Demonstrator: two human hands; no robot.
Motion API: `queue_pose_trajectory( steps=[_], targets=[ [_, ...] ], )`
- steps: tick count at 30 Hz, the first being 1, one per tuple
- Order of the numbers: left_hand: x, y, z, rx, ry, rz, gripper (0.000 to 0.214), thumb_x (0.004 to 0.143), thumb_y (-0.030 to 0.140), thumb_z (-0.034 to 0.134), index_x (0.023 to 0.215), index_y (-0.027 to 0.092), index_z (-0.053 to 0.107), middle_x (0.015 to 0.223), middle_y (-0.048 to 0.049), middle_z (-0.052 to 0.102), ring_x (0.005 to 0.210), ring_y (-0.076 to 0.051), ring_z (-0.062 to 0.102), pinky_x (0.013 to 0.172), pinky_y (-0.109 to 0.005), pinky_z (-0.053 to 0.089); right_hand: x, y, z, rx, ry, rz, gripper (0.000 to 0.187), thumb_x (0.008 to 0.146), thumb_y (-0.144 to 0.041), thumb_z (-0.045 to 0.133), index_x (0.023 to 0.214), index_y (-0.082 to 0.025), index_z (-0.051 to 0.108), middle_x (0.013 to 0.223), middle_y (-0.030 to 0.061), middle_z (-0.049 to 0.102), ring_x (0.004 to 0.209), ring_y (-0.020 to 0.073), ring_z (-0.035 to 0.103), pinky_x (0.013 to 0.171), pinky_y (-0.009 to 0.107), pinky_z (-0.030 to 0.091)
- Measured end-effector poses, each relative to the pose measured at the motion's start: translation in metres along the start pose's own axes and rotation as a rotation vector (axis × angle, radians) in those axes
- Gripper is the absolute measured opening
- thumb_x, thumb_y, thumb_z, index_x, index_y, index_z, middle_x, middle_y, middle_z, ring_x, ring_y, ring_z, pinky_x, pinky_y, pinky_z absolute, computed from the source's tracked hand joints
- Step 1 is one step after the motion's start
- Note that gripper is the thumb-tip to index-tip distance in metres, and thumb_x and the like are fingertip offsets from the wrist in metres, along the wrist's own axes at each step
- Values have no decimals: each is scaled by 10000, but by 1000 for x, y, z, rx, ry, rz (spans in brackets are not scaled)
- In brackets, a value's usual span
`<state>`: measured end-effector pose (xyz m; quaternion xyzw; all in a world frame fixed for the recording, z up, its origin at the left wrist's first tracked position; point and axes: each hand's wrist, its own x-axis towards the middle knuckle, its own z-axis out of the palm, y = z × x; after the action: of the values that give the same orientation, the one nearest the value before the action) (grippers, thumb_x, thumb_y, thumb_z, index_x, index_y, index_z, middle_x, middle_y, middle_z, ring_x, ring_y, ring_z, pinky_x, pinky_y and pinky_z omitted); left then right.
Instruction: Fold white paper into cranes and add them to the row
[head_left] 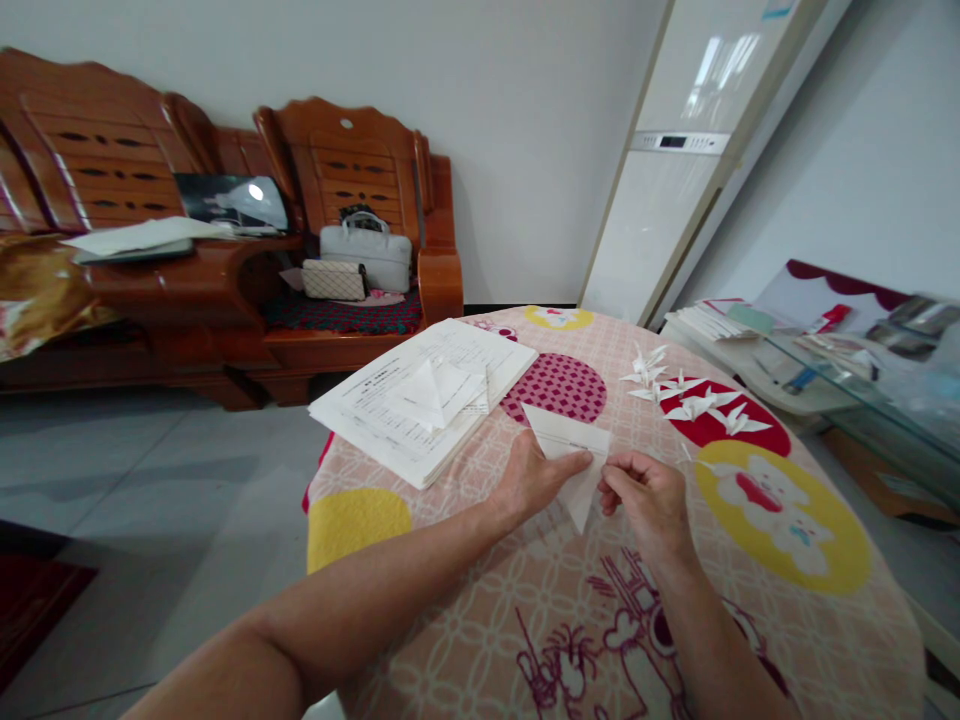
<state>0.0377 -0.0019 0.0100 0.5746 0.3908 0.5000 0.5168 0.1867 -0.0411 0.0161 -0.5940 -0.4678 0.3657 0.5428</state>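
Observation:
A folded white paper triangle [568, 440] lies on the patterned tablecloth [480, 610] in front of me. My left hand [534, 478] lies on its left part, thumb pressed across the sheet. My right hand [649, 497] pinches the paper's right edge with curled fingers. Several finished white paper cranes [690, 398] lie beyond my right hand on the cloth. A stack of printed sheets [420, 400] with a loosely folded white paper [439, 392] on top sits to the left of my hands.
A wooden bench [225, 260] with a white handbag [367, 252] and a small purse [334, 279] stands behind the table. A tall white appliance [675, 170] leans at the back right. A glass side table [825, 360] with papers is at the right.

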Motion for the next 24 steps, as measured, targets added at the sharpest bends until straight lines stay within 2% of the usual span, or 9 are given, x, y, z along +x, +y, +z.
queue_pose_trajectory(
  steps=[8, 12, 15, 19, 24],
  targets=[
    [-1, -1, 0, -15, -42, 20, 132, 740, 261, 695, 791, 140, 704, 778, -35, 707, 679, -165, 622, 623, -243, 479, -2, -3, 2, -49, 33, -10, 74, 657, -195, 607, 603, -156, 639, 468, -25, 572, 393, 97, 502, 380, 186, 402],
    [-2, 0, 2, 45, -4, 45, 158, 741, 290, 705, 743, 133, 689, 732, -38, 690, 685, -172, 619, 628, -246, 473, -4, -1, 5, 33, 123, 56, 56, 640, -188, 619, 600, -156, 640, 470, -23, 580, 375, 93, 495, 360, 185, 389],
    [-1, 1, 2, -53, 12, 52, 192, 742, 313, 713, 791, 129, 693, 790, -51, 700, 762, -185, 630, 696, -262, 489, -2, -1, 5, 119, 172, 96, 69, 627, -204, 645, 584, -152, 629, 458, -20, 577, 355, 92, 485, 335, 186, 374],
    [4, 1, -1, -308, -34, -85, 339, 665, 327, 783, 917, 121, 686, 893, -72, 707, 762, -184, 625, 690, -279, 495, 9, 4, -8, 158, 198, 119, 94, 607, -224, 668, 580, -150, 617, 436, -22, 565, 332, 95, 470, 304, 190, 360],
    [9, -5, -6, -392, -107, -348, 435, 606, 314, 830, 969, 127, 678, 927, -105, 712, 751, -203, 640, 642, -291, 493, 39, 27, -51, 86, 367, 177, 112, 574, -220, 675, 583, -148, 589, 426, -15, 571, 311, 115, 482, 274, 211, 379]
  ],
)
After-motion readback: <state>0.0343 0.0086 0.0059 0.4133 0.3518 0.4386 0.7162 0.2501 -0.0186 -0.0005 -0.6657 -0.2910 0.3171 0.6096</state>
